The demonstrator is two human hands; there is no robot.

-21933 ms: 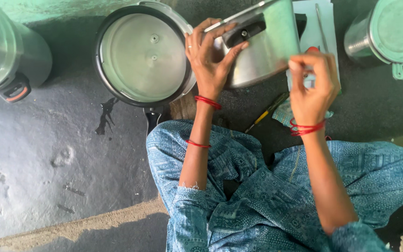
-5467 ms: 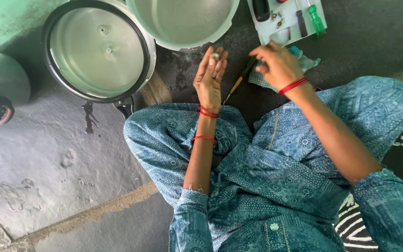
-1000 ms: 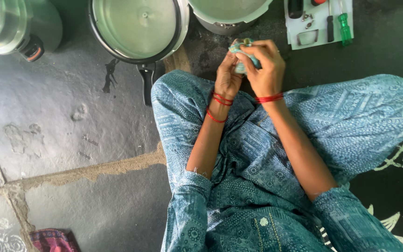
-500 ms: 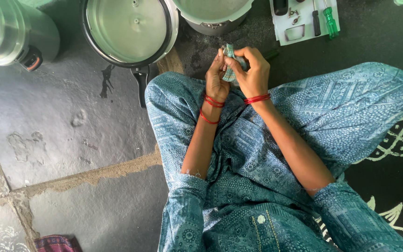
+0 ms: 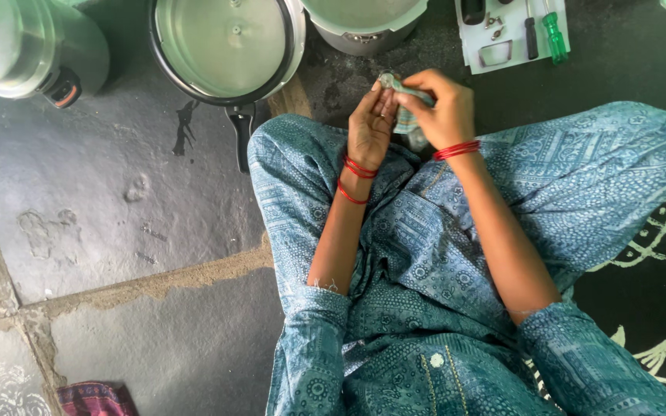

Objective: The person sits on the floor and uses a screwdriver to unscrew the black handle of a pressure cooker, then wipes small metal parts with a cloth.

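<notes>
compared with half a second ago, the two hands sit a little higher in the frame and closer together, and the small pale green cloth (image 5: 408,117) is now bunched more tightly around a small round metal part (image 5: 386,79). this suggests that the wiping of the part goes on and is not finished.

the left hand (image 5: 371,127) stands upright at upper centre of the frame, palm turned to the right, fingers nearly straight, and its fingertips support the metal part from the left. the right hand (image 5: 442,108) comes from the right with bent wrist; its fingers are closed on the cloth and press it against the part. both wrists carry red thread bangles (image 5: 456,149).

the cloth and the part are held in the air above the crossed legs in blue patterned fabric (image 5: 502,231), just below the grey metal cooker pot (image 5: 364,23) at the top edge. to the left lies a round steel lid with black handle (image 5: 225,46), and at upper right a white tray (image 5: 478,55) holds a green-handled screwdriver (image 5: 555,35).
</notes>
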